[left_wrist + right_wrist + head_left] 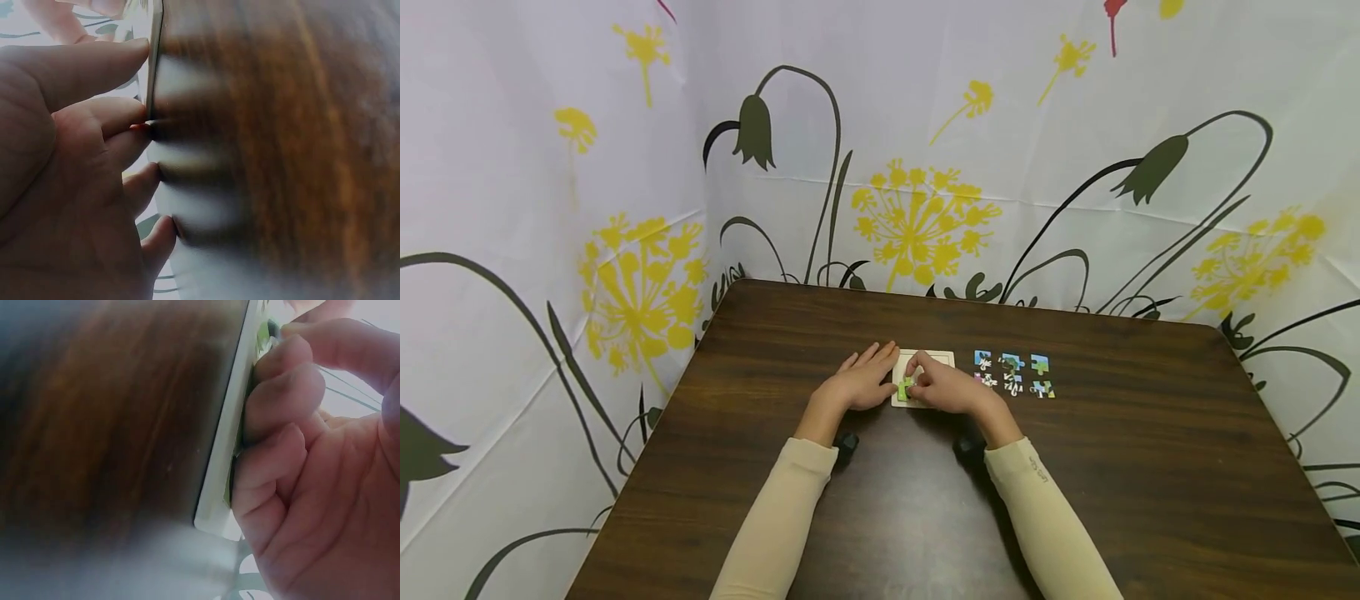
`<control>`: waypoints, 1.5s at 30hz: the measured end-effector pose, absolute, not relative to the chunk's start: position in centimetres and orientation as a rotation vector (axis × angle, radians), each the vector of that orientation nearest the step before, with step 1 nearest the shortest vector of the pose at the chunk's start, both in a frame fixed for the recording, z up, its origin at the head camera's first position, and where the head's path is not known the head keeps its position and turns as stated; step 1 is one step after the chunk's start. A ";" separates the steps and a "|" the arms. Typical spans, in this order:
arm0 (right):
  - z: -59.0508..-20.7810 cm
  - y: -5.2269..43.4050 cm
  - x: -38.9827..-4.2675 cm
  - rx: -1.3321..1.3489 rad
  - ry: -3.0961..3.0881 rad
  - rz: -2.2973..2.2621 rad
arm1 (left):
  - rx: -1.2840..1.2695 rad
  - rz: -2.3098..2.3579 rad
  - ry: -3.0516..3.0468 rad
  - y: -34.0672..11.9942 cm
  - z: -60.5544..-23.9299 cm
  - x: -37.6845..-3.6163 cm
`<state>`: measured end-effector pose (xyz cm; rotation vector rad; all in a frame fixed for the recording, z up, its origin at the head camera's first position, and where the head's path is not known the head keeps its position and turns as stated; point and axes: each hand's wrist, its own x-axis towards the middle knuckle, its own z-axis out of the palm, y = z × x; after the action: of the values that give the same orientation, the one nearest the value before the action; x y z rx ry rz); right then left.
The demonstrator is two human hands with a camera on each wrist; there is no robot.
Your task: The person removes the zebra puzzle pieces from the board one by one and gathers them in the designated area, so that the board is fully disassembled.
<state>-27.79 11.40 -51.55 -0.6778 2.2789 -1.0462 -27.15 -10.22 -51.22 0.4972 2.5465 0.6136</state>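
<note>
On the worktop (1150,467), your left grip (860,384) rests straight-fingered against the tray (947,359), presumably bracing it. Your right grip (949,388), curled, seems to pinch the green puzzle piece (903,391) at the tray's near-left corner.

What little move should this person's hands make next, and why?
Probably the right hand should press the green puzzle piece snugly into the tray's near left corner: its fingers are already on the piece there, and the left hand lies flat-fingered against the tray, seemingly steadying it. More loose pieces wait on the right.
</note>
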 end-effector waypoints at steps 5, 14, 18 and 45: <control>-52.0 11.5 -27.9 -0.654 2.270 -1.084 | 0.497 0.637 2.549 -10.5 -52.5 -27.7; -51.6 11.1 -27.5 -0.689 2.454 -1.010 | 0.469 0.638 2.517 -10.4 -53.4 -28.2; -50.4 11.5 -27.0 -0.674 2.433 -1.060 | 0.459 0.635 2.518 -10.3 -53.2 -28.2; -49.5 22.3 -27.5 -0.506 2.438 -0.947 | 0.494 0.572 2.549 -10.2 -50.5 -26.8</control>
<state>-27.48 22.31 -49.45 -0.5058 2.4377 -0.9467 -26.83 -10.19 -50.52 0.4942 2.5486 0.5715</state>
